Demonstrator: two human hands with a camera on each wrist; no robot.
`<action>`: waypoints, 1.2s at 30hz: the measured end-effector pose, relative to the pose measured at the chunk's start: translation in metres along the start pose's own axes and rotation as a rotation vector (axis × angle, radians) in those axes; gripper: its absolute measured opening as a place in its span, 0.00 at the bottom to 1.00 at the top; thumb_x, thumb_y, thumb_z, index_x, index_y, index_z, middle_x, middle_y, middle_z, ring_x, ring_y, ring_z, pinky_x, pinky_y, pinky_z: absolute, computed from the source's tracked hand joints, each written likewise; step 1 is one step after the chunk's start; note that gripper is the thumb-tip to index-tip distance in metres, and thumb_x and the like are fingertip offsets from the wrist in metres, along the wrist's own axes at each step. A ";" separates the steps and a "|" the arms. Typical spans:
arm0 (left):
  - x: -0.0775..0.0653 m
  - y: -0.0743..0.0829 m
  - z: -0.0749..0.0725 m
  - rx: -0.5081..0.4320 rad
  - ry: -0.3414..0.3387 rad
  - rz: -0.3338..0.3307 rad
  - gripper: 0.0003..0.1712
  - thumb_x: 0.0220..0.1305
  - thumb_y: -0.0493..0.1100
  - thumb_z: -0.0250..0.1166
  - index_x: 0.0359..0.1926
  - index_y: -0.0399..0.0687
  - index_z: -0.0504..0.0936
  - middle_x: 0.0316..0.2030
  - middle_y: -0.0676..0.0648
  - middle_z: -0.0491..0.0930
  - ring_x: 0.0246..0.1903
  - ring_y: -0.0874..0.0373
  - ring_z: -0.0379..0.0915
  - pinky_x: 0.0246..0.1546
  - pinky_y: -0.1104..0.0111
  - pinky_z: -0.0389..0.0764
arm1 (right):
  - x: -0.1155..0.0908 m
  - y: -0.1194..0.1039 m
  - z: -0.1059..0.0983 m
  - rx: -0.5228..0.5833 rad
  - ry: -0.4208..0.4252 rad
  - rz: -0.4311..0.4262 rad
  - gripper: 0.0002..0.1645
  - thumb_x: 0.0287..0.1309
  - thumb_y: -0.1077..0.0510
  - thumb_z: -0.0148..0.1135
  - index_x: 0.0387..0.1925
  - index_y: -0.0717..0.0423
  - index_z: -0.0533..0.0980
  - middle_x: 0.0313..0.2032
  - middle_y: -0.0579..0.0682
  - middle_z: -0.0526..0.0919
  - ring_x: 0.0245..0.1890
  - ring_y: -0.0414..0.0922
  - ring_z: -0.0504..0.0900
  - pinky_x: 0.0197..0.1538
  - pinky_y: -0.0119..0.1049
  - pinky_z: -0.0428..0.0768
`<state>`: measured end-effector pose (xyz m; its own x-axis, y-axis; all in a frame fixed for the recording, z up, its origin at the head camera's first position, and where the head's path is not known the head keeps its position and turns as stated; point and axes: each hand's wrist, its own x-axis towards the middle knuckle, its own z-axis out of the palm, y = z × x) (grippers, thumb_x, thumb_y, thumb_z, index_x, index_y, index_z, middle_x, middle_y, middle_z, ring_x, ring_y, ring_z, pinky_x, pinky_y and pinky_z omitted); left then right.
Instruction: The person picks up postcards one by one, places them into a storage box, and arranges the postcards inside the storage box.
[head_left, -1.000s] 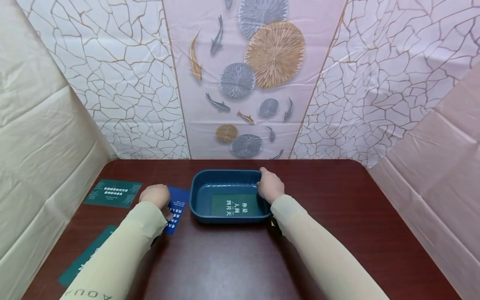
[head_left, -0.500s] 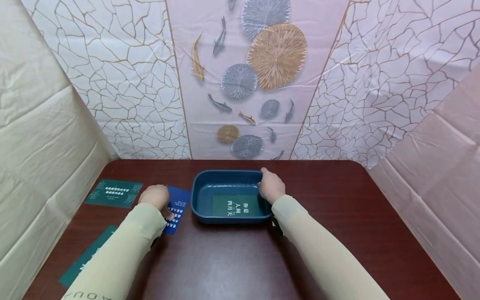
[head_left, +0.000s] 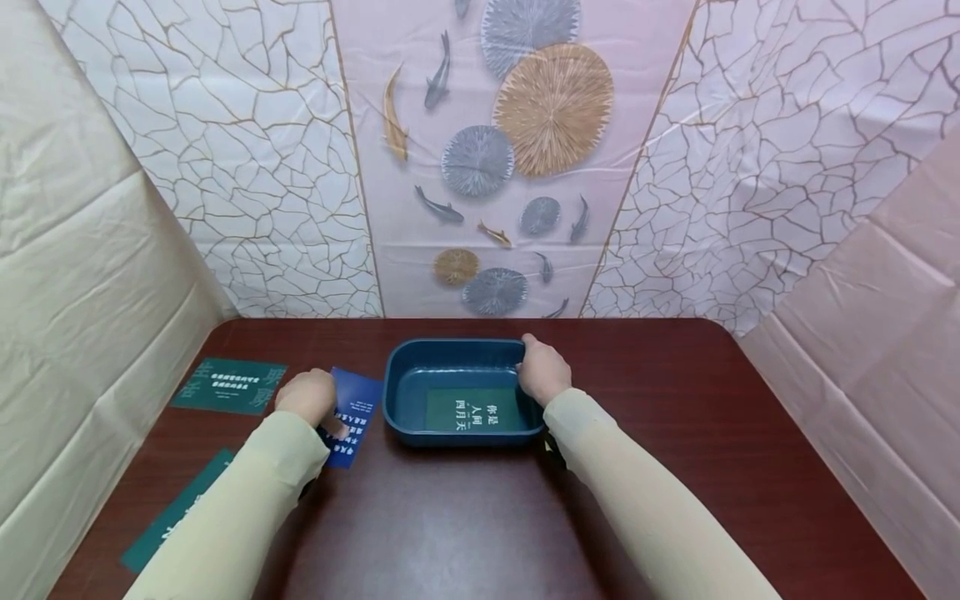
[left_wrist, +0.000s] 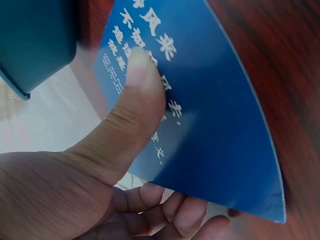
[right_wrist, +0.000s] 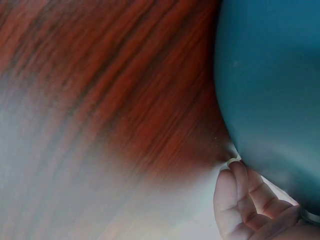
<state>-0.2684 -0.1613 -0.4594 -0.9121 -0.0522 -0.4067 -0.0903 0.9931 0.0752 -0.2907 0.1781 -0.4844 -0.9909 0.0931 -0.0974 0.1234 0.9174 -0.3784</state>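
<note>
My left hand [head_left: 307, 397] pinches a blue card [head_left: 356, 404] with white Chinese writing. In the left wrist view the thumb [left_wrist: 145, 80] lies across its printed face, while curled fingers sit behind its lower edge. The card bends slightly there. My right hand [head_left: 543, 370] grips the right end of a dark teal rectangular tray [head_left: 461, 440], thumb over the rim. Its fingers [right_wrist: 240, 195] lie against the outer wall in the right wrist view. A green card [head_left: 442, 408] with white characters lies flat inside the tray, its right end near the hand.
Two more green cards lie on the left of the dark red wooden table [head_left: 675, 433]: one card [head_left: 228, 386] near the back, another card [head_left: 180, 508] nearer the front and partly under the left sleeve. Patterned cloth [head_left: 480, 250] hangs behind the table and plain cloth at both sides.
The left hand has shifted very slightly left, and a bit more of the blue card shows beside it. The right hand and the tray stay where they were.
</note>
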 end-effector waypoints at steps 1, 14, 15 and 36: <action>-0.001 -0.001 0.001 -0.011 0.003 0.007 0.53 0.34 0.56 0.83 0.52 0.24 0.71 0.39 0.33 0.74 0.38 0.42 0.73 0.37 0.46 0.79 | 0.000 0.000 0.000 0.002 0.001 -0.001 0.35 0.66 0.55 0.59 0.72 0.50 0.60 0.56 0.56 0.78 0.42 0.50 0.80 0.43 0.49 0.80; -0.006 -0.009 0.005 -0.155 -0.037 0.006 0.69 0.42 0.54 0.80 0.65 0.17 0.43 0.43 0.24 0.72 0.45 0.35 0.72 0.50 0.44 0.72 | 0.001 0.001 0.001 -0.006 -0.004 0.009 0.35 0.66 0.55 0.59 0.71 0.50 0.60 0.57 0.56 0.77 0.45 0.50 0.80 0.45 0.50 0.80; -0.008 -0.009 0.004 -0.165 -0.031 0.014 0.69 0.43 0.53 0.80 0.64 0.17 0.43 0.43 0.25 0.72 0.44 0.35 0.72 0.50 0.45 0.72 | 0.001 0.001 0.001 -0.006 -0.006 0.010 0.35 0.66 0.55 0.59 0.71 0.50 0.60 0.57 0.56 0.77 0.44 0.50 0.80 0.45 0.50 0.80; -0.026 -0.004 -0.027 -0.214 0.157 0.211 0.20 0.64 0.28 0.54 0.54 0.30 0.58 0.40 0.32 0.76 0.40 0.43 0.77 0.45 0.48 0.77 | 0.001 0.001 0.000 -0.006 0.001 -0.011 0.34 0.66 0.56 0.60 0.71 0.51 0.61 0.52 0.56 0.80 0.38 0.49 0.80 0.39 0.48 0.80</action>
<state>-0.2546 -0.1663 -0.4247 -0.9685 0.1203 -0.2181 0.0404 0.9398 0.3392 -0.2918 0.1792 -0.4853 -0.9923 0.0833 -0.0919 0.1120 0.9205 -0.3743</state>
